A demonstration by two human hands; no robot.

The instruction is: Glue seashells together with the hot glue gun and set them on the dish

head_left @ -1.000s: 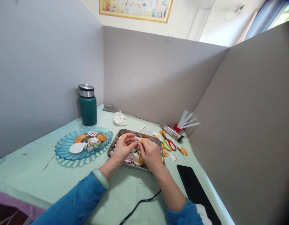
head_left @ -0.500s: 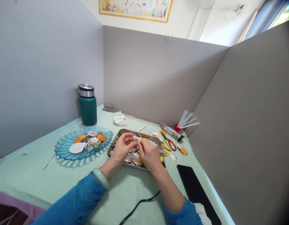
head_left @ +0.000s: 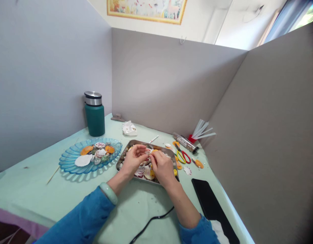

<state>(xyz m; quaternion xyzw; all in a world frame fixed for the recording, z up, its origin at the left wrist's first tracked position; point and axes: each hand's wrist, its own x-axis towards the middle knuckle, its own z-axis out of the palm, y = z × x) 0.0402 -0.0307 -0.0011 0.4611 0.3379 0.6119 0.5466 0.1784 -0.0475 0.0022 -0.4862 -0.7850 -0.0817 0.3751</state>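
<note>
Left grip (head_left: 133, 161): my fingertips pinch a small item (head_left: 148, 154), kind unclear.
Right grip (head_left: 163, 168): pinching there too, above the tray (head_left: 159, 147).

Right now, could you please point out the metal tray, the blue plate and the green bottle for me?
Metal tray (head_left: 133, 142): head view, on its wall at the far left corner.
Blue plate (head_left: 66, 160): head view, on its scalloped left rim.
Green bottle (head_left: 95, 120): head view, middle of its green body.
</note>
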